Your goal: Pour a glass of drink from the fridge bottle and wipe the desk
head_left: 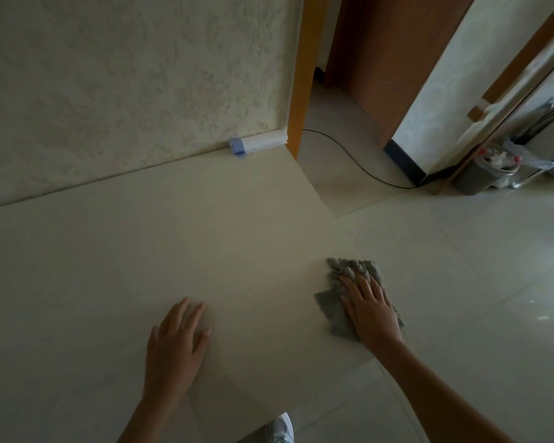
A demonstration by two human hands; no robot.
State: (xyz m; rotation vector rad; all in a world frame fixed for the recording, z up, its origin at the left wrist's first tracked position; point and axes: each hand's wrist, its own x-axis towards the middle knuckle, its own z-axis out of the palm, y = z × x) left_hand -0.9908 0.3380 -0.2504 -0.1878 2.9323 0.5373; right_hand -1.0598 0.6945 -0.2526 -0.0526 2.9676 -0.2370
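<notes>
A pale cream desk (141, 251) fills the left and middle of the head view, pushed against a textured wall. A crumpled grey cloth (343, 276) lies on the desk's right edge. My right hand (370, 310) presses flat on the cloth, fingers spread and pointing away from me. Resting flat on the bare desk surface to the left is my left hand (176, 343), fingers apart, holding nothing. No bottle or glass is in view.
A white pack with a blue end (256, 144) lies at the desk's far edge by the wall. A black cable (359, 167) runs across the tiled floor through a doorway. A grey bin (480, 174) stands at right. My white shoe (280, 430) shows below the desk.
</notes>
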